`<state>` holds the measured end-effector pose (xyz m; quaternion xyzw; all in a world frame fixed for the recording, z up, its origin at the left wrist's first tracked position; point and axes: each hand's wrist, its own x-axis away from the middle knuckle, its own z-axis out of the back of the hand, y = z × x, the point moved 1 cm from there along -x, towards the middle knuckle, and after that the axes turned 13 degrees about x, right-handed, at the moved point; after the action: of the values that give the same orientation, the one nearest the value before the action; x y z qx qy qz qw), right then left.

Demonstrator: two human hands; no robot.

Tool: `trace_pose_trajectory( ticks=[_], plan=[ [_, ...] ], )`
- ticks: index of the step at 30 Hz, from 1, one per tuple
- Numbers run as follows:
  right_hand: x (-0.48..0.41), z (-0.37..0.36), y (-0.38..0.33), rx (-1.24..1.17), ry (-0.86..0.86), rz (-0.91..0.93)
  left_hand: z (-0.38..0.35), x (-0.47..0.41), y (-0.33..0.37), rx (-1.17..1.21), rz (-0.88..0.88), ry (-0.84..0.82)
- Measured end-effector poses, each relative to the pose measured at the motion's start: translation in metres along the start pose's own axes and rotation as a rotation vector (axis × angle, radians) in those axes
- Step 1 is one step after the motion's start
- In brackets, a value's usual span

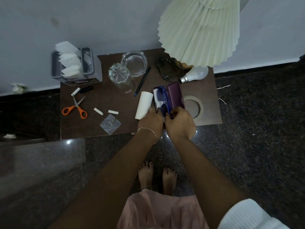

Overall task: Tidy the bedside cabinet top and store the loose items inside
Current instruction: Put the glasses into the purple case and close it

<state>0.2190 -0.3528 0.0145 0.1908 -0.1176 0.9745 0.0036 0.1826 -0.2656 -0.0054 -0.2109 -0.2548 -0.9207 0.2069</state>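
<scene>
Leftmost, grey holder (92,70): on the back left corner of the cabinet top (105,98); white tissues (68,63) stick up out of it.
Orange scissors (75,108): blades apart, flat near the left edge.
Clear pouch (110,124): near the front edge; a small metal pin lies inside.
Glass tumbler (121,78): clear, just in front of the glass ashtray (134,63).
Paper roll (144,105): white, lying just left of the case.
Spectacle case (175,95): purple, lid open, at the front of the top; blue glasses (160,98) sit in its white-lined base.
Left hand (151,119): fingers curled on the case's near end, holding it.
Right hand (179,123): pinches the near end of the glasses.
Tape roll (197,107): flat, just right of the case.
</scene>
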Motion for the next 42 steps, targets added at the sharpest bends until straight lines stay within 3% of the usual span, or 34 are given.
trace_pose_trajectory(
  ticks=[13, 21, 28, 32, 38, 42],
  plan=[
    [0.006, 0.004, 0.004, 0.115, -0.014, 0.099, 0.004, -0.005, 0.002, 0.222, 0.055, 0.104],
    [0.006, 0.009, 0.006, 0.142, -0.011, 0.127, 0.011, -0.006, 0.003, 0.098, 0.055, 0.049],
    [-0.004, 0.012, 0.016, 0.047, 0.197, 0.017, 0.008, -0.008, 0.004, 0.141, 0.091, 0.048],
    [-0.015, 0.007, 0.023, 0.033, 0.060, 0.065, 0.011, -0.007, 0.005, 0.308, 0.095, 0.047],
    [-0.014, 0.009, 0.026, -0.202, 0.017, 0.106, 0.013, -0.002, 0.006, 0.580, 0.202, 0.152],
    [-0.012, 0.010, 0.025, -0.261, 0.020, 0.122, 0.009, -0.009, 0.008, 0.796, 0.236, 0.109]
  ],
)
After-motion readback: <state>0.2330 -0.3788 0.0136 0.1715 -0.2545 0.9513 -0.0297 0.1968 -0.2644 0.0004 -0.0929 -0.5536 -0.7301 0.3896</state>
